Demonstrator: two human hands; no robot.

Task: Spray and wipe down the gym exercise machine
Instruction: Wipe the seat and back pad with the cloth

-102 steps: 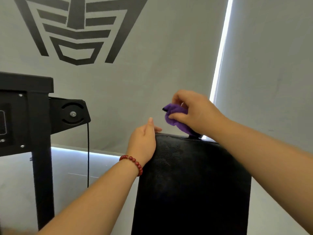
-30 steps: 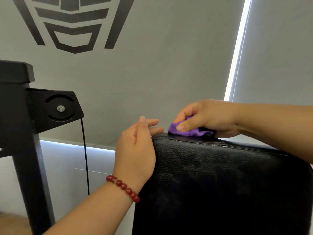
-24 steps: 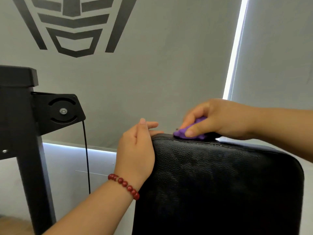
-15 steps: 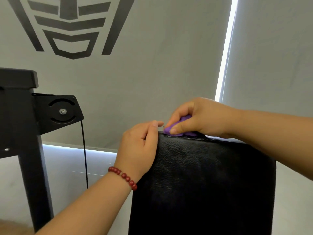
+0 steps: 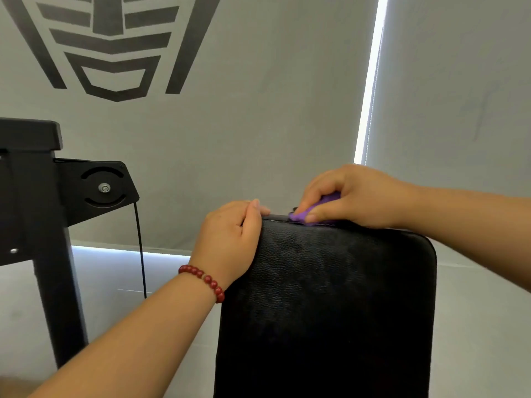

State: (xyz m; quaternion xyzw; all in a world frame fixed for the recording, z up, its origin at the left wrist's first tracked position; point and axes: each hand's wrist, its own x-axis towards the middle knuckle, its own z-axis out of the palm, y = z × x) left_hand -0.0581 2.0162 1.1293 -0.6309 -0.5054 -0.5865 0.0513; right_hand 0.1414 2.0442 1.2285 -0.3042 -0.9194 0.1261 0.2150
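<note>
Some three seconds ago the purple cloth was bunched up above the seat pad. Now it is pressed flat on the pad's top edge, near the left corner, with only a small fold showing. The right hand has its grip curled round it, thumb and fingertips pinching the soft fabric against the seam. The left hand, whose fingers stuck straight out past the corner a second ago, now has its grip folded over that corner, thumb lying along the front face, just beside the cloth but not touching it. A red bead bracelet circles that wrist. The pad is black, grained like leather, with rounded corners. To the left stands a matt black metal frame with an angular pulley plate and a thin black cable hanging from it. Behind hangs a grey blind with a dark angular logo.
</note>
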